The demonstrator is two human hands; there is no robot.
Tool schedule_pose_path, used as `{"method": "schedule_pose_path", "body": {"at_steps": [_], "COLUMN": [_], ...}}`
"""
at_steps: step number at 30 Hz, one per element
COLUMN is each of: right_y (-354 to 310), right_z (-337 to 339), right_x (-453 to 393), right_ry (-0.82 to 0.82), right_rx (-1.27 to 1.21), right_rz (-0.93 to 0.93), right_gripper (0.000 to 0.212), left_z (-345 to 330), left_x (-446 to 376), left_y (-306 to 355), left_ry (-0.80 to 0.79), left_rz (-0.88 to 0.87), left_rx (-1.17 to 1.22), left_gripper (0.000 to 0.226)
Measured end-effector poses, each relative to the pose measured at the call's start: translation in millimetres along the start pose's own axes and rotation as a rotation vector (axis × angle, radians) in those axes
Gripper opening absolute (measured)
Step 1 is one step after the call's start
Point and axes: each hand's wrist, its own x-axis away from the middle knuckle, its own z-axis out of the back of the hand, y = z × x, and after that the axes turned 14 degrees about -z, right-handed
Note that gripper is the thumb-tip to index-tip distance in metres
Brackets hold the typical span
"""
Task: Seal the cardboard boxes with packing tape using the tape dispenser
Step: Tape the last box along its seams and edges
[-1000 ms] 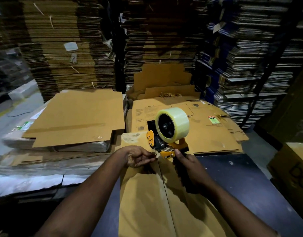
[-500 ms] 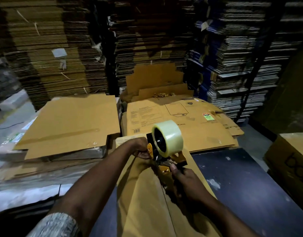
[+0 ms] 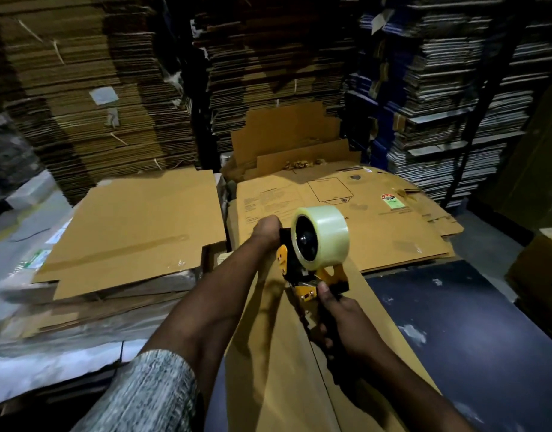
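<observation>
A brown cardboard box (image 3: 268, 353) lies in front of me on a dark table, its two top flaps meeting in a centre seam (image 3: 315, 363). My right hand (image 3: 340, 313) grips the black handle of a yellow and black tape dispenser (image 3: 302, 275), which sits over the seam near the box's far end. A roll of clear tape (image 3: 326, 238) is mounted on it. My left hand (image 3: 266, 229) reaches past the dispenser, fingers curled down over the far end of the box. Its fingertips are hidden.
Flat cardboard sheets (image 3: 137, 226) lie on wrapped bundles to the left. A printed flattened carton (image 3: 346, 201) lies just beyond the box. The dark table top (image 3: 455, 322) shows at the right, with another box (image 3: 542, 275) past it. Tall stacks of flattened cardboard (image 3: 81, 88) fill the background.
My left hand slid forward along the box from beside the dispenser to the far end. The right hand carried the dispenser a little farther out along the seam.
</observation>
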Motion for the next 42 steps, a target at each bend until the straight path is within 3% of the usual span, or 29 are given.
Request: {"method": "schedule_pose_path", "body": {"at_steps": [3,8,16,29,34,38,42], "right_y": [5,10,0,1,3,1,1], "right_z": [0,-7,-13,-17,-20,-21,-20], "right_x": [-6,-18,-31,-43,-44,-43,-40], "right_ry": [0.004,-0.002,0.028,0.082,0.084,0.087,0.118], "right_rx": [-0.002,-0.073,-0.032,0.060,0.062,0.113,0.182], "right_rz": [-0.052,-0.117,-0.091,-0.108,-0.110,-0.089,-0.075], "right_gripper": [0.063,0.077,0.057,0.062,0.058,0.059,0.064], "left_z": [8,-3,-6,-16,-20,-31,-34], "left_x": [-15,-27,-38,-46,-28,-9,3], "left_y": [-12,-22,-39,-50,-55,-60,-61], "left_ry": [0.007,0.062,0.102,-0.023,0.269,0.132,0.180], "left_rz": [-0.062,-0.089,-0.054,-0.014,-0.109,-0.221,-0.217], "left_rx": [-0.073,0.001,-0.020,0.039,0.007,0.086,0.047], "left_gripper": [0.002,0.015,0.013,0.020,0.014,0.017,0.027]}}
